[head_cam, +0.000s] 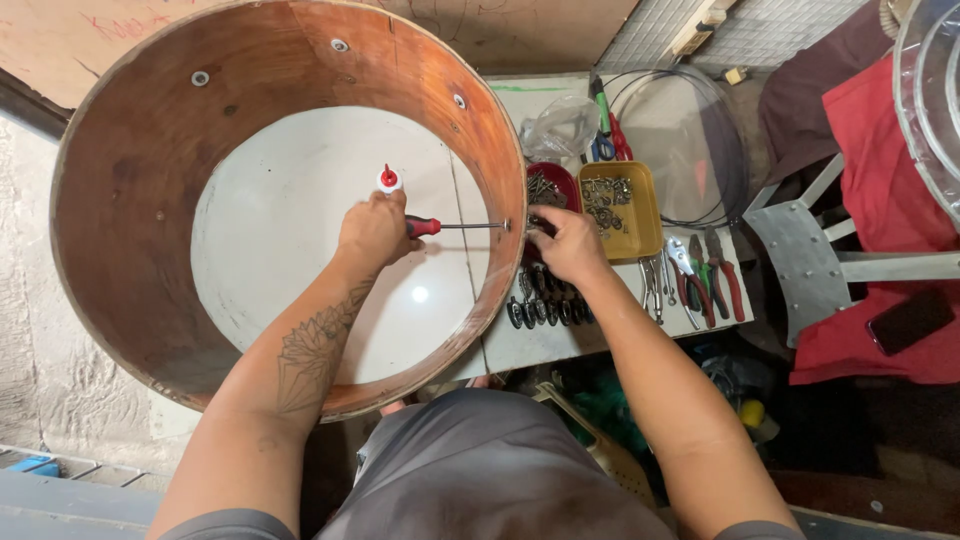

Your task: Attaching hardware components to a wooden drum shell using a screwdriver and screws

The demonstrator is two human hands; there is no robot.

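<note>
Inside the wooden drum shell [130, 200], I see my left hand [373, 230] w/ fingers wrapped round a red-handled screwdriver [450, 226], shaft level, tip at the shell's right wall. Right hand [567, 243] sits just outside that wall, fingers pinched on smth small at the same spot; can't tell what. Small red-and-white bottle [389, 179] stands just behind my left hand. Right of the shell on the tabletop [540, 345]: yellow tray [640, 235] of hardware, pliers [700, 280].
</note>
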